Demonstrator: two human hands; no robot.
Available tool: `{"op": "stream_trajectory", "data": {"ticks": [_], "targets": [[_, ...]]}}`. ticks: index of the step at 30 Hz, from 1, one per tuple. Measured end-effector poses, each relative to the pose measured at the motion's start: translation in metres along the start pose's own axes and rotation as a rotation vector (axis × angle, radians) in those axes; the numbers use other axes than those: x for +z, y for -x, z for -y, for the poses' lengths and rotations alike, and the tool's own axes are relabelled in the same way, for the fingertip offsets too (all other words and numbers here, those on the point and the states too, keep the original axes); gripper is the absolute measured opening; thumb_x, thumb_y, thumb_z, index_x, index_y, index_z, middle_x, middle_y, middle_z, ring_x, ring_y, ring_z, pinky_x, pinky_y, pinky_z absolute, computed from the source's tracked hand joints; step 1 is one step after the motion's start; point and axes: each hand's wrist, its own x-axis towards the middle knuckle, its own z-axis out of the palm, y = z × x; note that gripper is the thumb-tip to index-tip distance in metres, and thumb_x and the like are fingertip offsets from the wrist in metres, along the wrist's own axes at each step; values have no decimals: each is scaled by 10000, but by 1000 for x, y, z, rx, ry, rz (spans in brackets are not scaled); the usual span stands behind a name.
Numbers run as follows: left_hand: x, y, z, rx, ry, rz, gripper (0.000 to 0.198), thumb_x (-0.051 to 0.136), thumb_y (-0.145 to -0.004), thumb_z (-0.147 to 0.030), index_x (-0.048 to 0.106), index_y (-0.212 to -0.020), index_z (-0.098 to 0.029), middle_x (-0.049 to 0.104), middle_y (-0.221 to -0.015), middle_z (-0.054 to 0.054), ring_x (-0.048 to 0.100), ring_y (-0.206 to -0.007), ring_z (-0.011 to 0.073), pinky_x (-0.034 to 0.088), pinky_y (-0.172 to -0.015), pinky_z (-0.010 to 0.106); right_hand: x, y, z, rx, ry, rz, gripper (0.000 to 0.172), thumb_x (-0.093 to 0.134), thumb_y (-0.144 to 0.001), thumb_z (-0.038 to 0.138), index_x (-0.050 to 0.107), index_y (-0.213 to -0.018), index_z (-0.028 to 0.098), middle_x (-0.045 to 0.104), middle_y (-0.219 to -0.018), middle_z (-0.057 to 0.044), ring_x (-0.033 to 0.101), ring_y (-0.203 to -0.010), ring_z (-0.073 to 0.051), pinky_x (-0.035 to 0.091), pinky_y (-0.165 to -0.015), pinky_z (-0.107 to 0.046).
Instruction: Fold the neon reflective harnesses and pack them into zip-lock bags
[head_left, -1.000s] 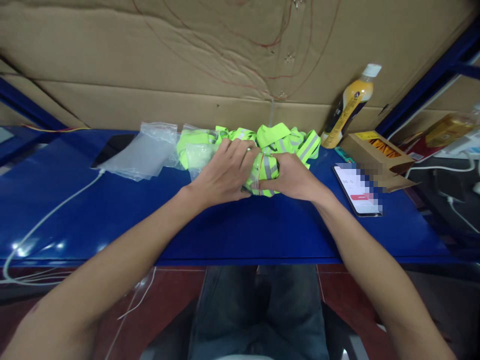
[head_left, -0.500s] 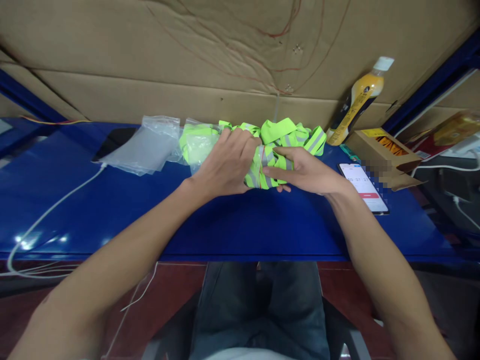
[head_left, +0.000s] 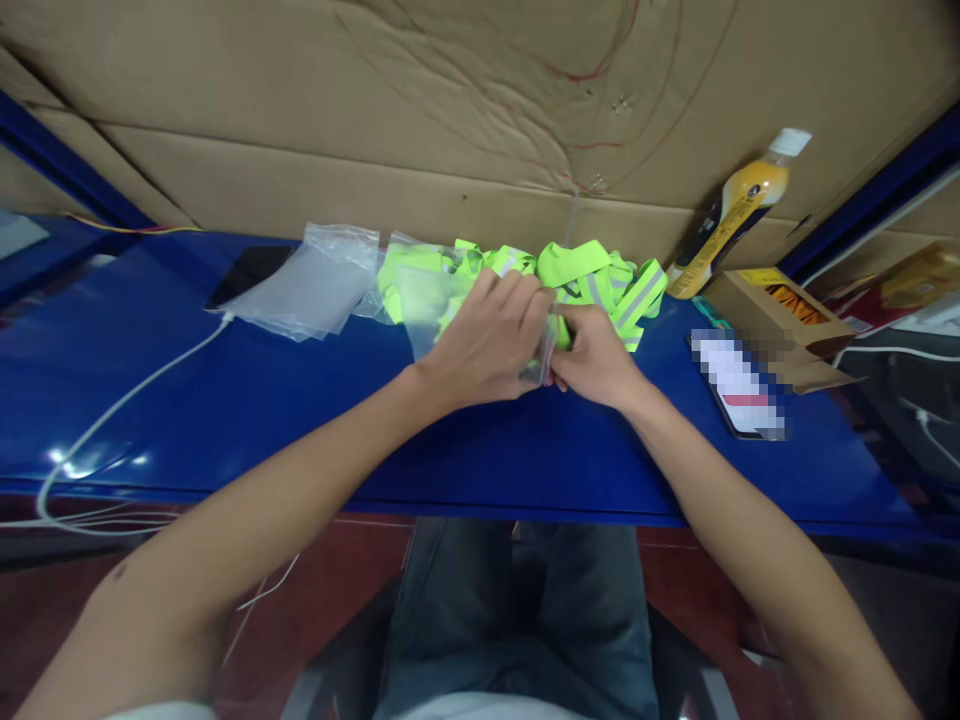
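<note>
My left hand (head_left: 491,340) is closed around a clear plastic bag (head_left: 424,295), whose open end reaches toward the right. At that mouth, my right hand (head_left: 600,355) has its fingers closed on a bundled neon-yellow reflective strap (head_left: 562,332). Much of the bundle is hidden by both hands, so how far it sits inside the bag is unclear. Behind the hands lies a loose pile of neon straps (head_left: 574,262) with silver stripes. Left of it, a packed neon bundle (head_left: 394,280) shows beside the bag.
A stack of clear bags (head_left: 319,280) overlaps a dark flat device (head_left: 251,272) with a white cable (head_left: 124,408) on the blue table (head_left: 517,460). To the right are a lit phone (head_left: 739,385), a yellow bottle (head_left: 731,215) and an open cardboard box (head_left: 825,335). Cardboard (head_left: 337,175) lines the back.
The clear bag is now in my left hand, its mouth around or against the neon bundle. My right hand has closed more tightly at the bundle's edge. The view has shifted slightly.
</note>
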Motion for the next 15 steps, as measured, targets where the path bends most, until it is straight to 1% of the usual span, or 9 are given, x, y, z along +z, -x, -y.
{"op": "stream_trajectory", "data": {"ticks": [2, 3, 4, 5, 8, 10, 12, 14, 15], "targets": [[1, -1, -8, 4, -14, 2, 411, 610, -968, -358, 592, -1299, -115, 653, -1204, 228, 625, -1141, 451, 467, -965, 594, 9, -4, -5, -34, 89, -52, 282, 617, -671, 44, 425, -570, 224, 412, -513, 54, 394, -546, -91, 267, -530, -283], [2, -1, -10, -6, -19, -5, 387, 593, -969, -320, 594, -1299, -119, 653, -1195, 225, 624, -1135, 445, 465, -957, 584, 11, -5, -6, -44, 102, -63, 285, 600, -654, 41, 406, -554, 224, 396, -526, 54, 381, -568, -88, 270, -543, -282], [2, -1, -11, -16, -18, -15, 382, 585, -975, -317, 593, -1305, -123, 652, -1192, 224, 622, -1134, 443, 462, -953, 581, 11, -5, -7, -47, 84, -55, 261, 599, -652, 49, 423, -562, 219, 413, -547, 53, 390, -584, -89, 291, -551, -278], [3, -1, -11, -22, -9, -24, 391, 587, -989, -349, 589, -1312, -129, 651, -1192, 224, 619, -1136, 446, 459, -955, 581, 8, -5, -7, -44, 42, -22, 221, 609, -655, 62, 463, -586, 212, 452, -571, 50, 416, -592, -92, 326, -553, -273], [2, 0, -7, -31, 42, -39, 507, 612, -1014, -562, 577, -1315, -157, 652, -1214, 221, 613, -1158, 456, 459, -980, 585, -8, -2, -1, 20, -170, 151, 128, 684, -672, 129, 579, -693, 199, 583, -618, 32, 537, -557, -119, 429, -503, -270], [1, 0, -4, -57, 64, -48, 562, 622, -1007, -649, 571, -1299, -172, 654, -1229, 221, 613, -1183, 462, 465, -994, 581, -17, 1, 4, 80, -279, 186, 119, 744, -696, 196, 666, -785, 183, 661, -643, 9, 592, -506, -142, 461, -440, -277], [1, -1, -5, -94, 72, -51, 559, 651, -1001, -647, 567, -1280, -171, 654, -1231, 221, 616, -1205, 470, 466, -1010, 580, -20, 2, 8, 103, -291, 119, 150, 768, -713, 238, 740, -839, 161, 697, -649, -6, 571, -441, -131, 434, -381, -267], [0, -2, -8, -127, 75, -46, 527, 686, -993, -603, 568, -1256, -162, 655, -1212, 215, 626, -1211, 477, 463, -1026, 579, -16, 0, 8, 53, -245, 48, 111, 769, -698, 227, 775, -782, 155, 701, -633, -5, 531, -422, -103, 386, -366, -240], [-1, -3, -11, -141, 77, -45, 513, 706, -983, -582, 570, -1242, -159, 656, -1202, 211, 632, -1210, 480, 462, -1030, 576, -13, -2, 7, 7, -236, 33, 82, 769, -693, 220, 782, -744, 157, 707, -638, -5, 547, -452, -103, 398, -390, -232]]}}
